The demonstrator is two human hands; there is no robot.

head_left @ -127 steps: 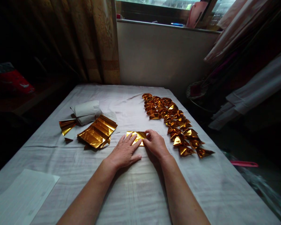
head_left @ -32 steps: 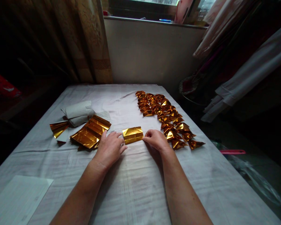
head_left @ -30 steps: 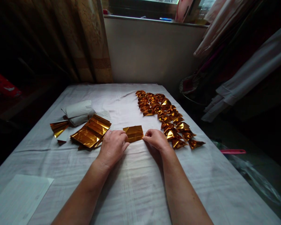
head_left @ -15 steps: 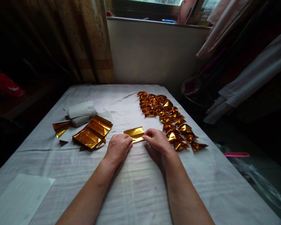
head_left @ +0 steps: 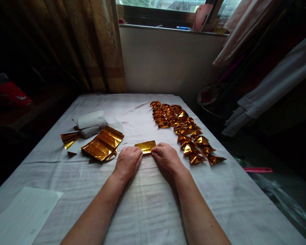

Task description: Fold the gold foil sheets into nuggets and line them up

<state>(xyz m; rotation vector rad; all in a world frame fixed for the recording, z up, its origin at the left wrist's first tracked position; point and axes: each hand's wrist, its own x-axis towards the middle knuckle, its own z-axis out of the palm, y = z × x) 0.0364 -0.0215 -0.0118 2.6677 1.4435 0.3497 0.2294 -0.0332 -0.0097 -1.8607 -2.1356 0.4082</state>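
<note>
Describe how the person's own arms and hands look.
The left hand and right hand are both bare, with no gloves. The left forearm and right forearm are uncovered too: no sleeves, watch or bracelet show. A small spot marks the right forearm. No rings are visible, though the curled fingers are partly hidden.

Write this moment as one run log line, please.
left hand: pinches gold foil sheet, near left corner | right hand: pinches near right corner | left: gold foil stack | right: folded foil pieces
</note>
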